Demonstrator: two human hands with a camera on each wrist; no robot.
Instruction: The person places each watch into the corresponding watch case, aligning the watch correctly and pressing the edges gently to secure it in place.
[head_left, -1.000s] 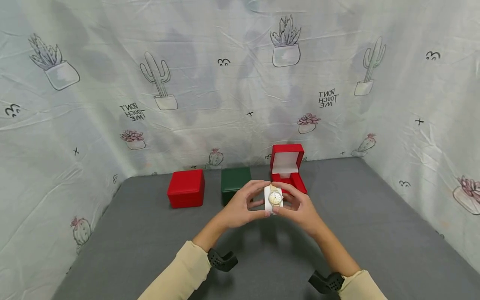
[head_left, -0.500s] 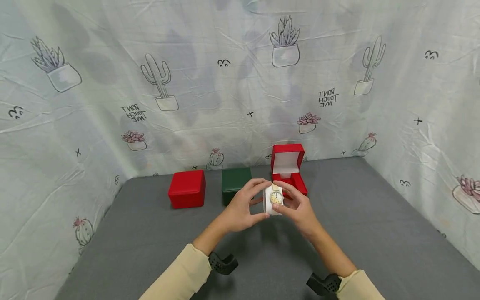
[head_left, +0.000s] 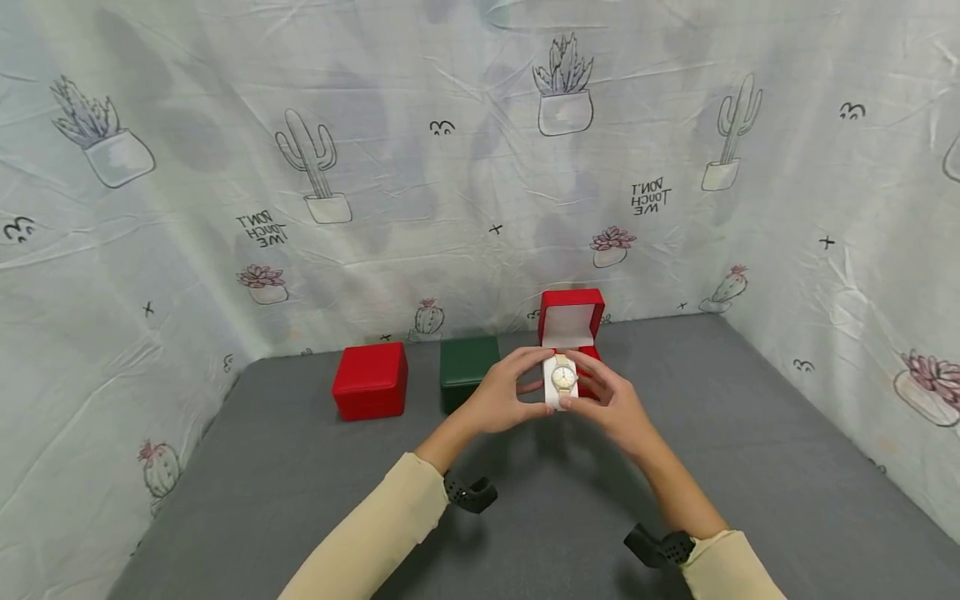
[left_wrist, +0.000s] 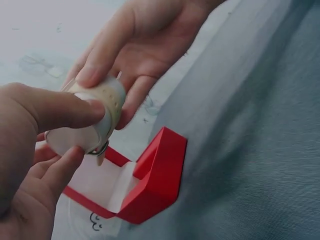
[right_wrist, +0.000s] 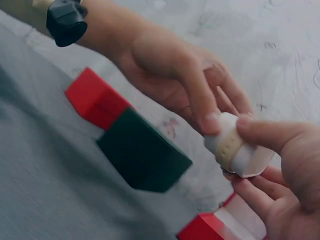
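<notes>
A wristwatch (head_left: 564,378) with a round pale dial and cream strap (left_wrist: 111,98) is wrapped round a white watch cushion (right_wrist: 246,156). My left hand (head_left: 498,398) pinches the cushion's left end between thumb and fingers. On its other end my right hand (head_left: 617,410) grips the same way, its thumb by the lower strap. Both hands hold the watch above the table, in front of an open red watch box (head_left: 570,325) with a white lid lining. In the head view the hands hide much of that box's base; the left wrist view shows its side.
A closed red box (head_left: 371,382) stands to the left on the grey table (head_left: 300,500). Between it and the open box is a closed dark green box (head_left: 468,363). A white cloth printed with cacti (head_left: 420,175) hangs behind and at the sides.
Both hands have carried the watch and cushion a little forward and to the right, nearer the open red box. The watch face, briefly turned to the right, faces the head camera more squarely.
</notes>
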